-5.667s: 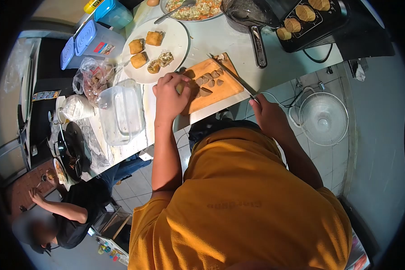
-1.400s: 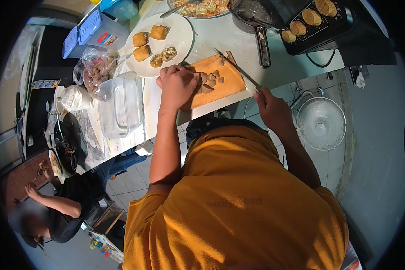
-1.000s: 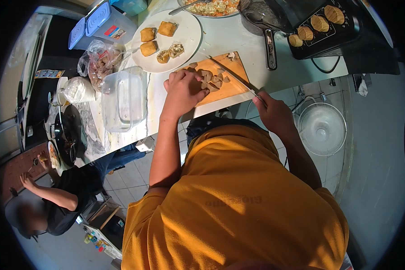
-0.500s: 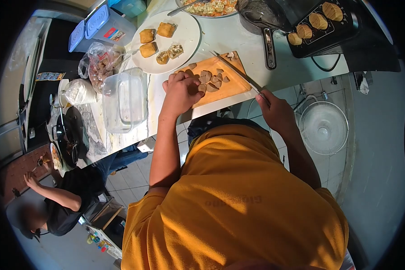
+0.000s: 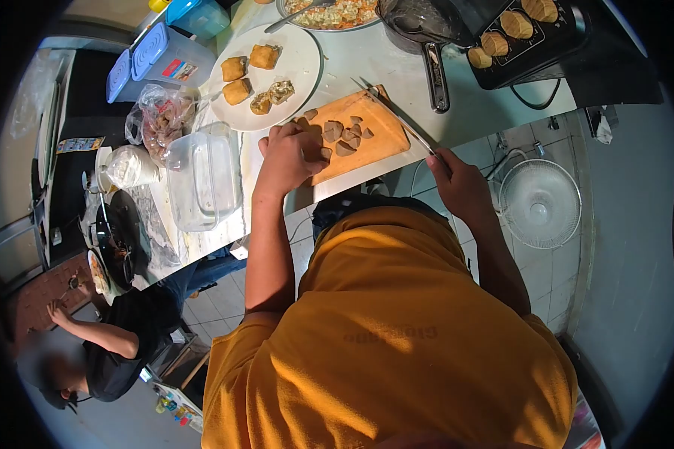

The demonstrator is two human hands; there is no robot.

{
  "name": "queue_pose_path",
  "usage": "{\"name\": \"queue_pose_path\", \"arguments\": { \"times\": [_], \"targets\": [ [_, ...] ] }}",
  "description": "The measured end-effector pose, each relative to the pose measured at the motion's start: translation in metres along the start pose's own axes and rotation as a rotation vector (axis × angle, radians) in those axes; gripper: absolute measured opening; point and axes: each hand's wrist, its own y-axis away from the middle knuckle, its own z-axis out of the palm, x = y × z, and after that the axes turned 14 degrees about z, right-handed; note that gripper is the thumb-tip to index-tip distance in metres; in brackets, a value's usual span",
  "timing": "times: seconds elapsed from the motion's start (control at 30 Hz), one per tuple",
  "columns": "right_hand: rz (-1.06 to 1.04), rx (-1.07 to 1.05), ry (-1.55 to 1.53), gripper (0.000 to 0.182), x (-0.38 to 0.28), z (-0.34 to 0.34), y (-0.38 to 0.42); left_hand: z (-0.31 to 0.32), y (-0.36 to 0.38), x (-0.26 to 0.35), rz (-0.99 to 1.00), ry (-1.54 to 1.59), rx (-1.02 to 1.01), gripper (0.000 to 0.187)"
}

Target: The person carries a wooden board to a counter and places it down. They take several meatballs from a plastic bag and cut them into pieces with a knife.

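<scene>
My left hand [image 5: 286, 159] is over the left end of a wooden cutting board [image 5: 382, 135], its fingers curled down and closed. A small brown food piece [image 5: 325, 153] shows at its thumb; what lies under the fingers is hidden. Beside that hand, several cut brown food pieces [image 5: 335, 131] lie loose on the board. My right hand [image 5: 458, 183] is closed around the handle of a knife [image 5: 403, 120]. The blade slants across the right part of the board, its tip near the far edge, apart from the pieces.
Behind the board stand a white plate [image 5: 307, 75] with fried tofu [image 5: 264, 56], a pan of chopped vegetables [image 5: 344, 13] and a dark frying pan [image 5: 427, 30]. A clear plastic container [image 5: 202, 183] is at the left. Further left, another person [image 5: 112, 337] works.
The view has shifted slightly, so the counter appears further left and lower. My left hand has moved slightly left. My right hand still holds the knife in nearly the same position.
</scene>
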Motion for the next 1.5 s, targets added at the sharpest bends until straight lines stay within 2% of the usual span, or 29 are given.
{"name": "queue_pose_path", "arguments": {
  "times": [0.33, 0.4, 0.53, 0.7, 0.8, 1.03, 1.23, 1.33, 1.43, 1.5],
  "targets": [
    [-0.026, -0.054, -0.066, 0.036, -0.007, -0.001, -0.006, 0.006, 0.011, -0.008, -0.028, 0.023, 0.097, 0.034],
    [-0.056, -0.015, -0.087, 0.036, -0.004, 0.000, -0.009, 0.007, 0.010, -0.013, 0.034, 0.142, 0.221, 0.032],
    [-0.040, -0.006, -0.118, 0.037, -0.001, -0.004, -0.010, 0.002, -0.016, -0.005, 0.136, 0.154, 0.326, 0.032],
    [-0.013, 0.009, -0.130, 0.039, 0.004, -0.004, -0.004, 0.018, -0.072, 0.013, 0.183, 0.047, 0.293, 0.031],
    [0.021, -0.008, -0.159, 0.038, 0.006, -0.003, 0.000, 0.032, -0.092, 0.022, 0.161, 0.019, 0.208, 0.034],
    [0.041, -0.047, -0.152, 0.037, 0.004, -0.002, 0.006, 0.036, -0.080, 0.026, 0.086, -0.096, 0.134, 0.038],
    [-0.016, -0.134, -0.150, 0.038, -0.001, 0.002, 0.006, 0.022, -0.062, 0.026, 0.099, 0.026, 0.196, 0.039],
    [-0.046, -0.128, -0.084, 0.038, -0.004, 0.003, 0.005, 0.017, -0.054, 0.018, 0.089, 0.038, 0.246, 0.034],
    [-0.062, -0.115, -0.044, 0.037, -0.006, 0.004, 0.004, 0.019, -0.055, 0.004, 0.054, 0.054, 0.257, 0.029],
    [-0.063, -0.110, -0.001, 0.037, -0.007, 0.005, 0.002, 0.018, -0.059, 0.002, -0.035, 0.044, 0.354, 0.027]
  ]
}}
